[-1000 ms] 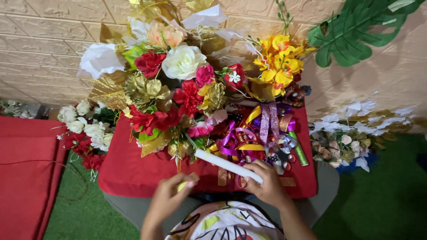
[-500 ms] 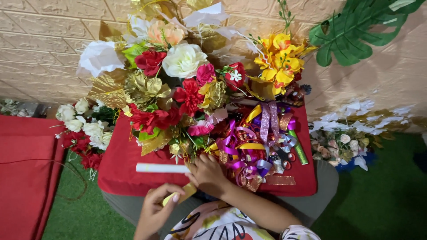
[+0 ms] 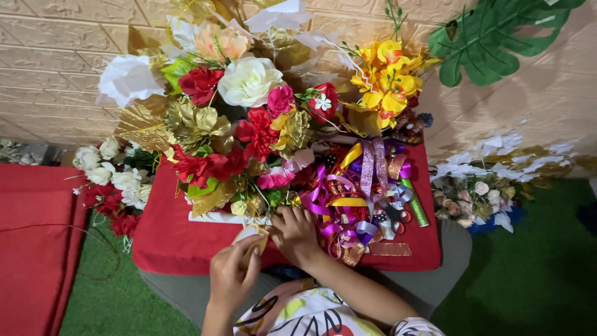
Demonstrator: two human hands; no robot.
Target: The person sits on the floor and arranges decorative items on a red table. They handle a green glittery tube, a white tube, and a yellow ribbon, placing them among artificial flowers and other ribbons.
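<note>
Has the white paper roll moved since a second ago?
Yes. The white paper roll went from the right hand leftward, now lying on the red cloth.

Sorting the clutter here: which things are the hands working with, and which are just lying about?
In hand:
left hand
right hand
small cream-and-gold piece pinched between them

Lying about:
tangled purple and yellow ribbons
large white fabric rose
yellow artificial flowers
green foil tube

Artificial flowers pile at the back of the desk, against the wall. Ribbons lie to their right. Both hands meet at the near edge, left hand beside right hand.
</note>
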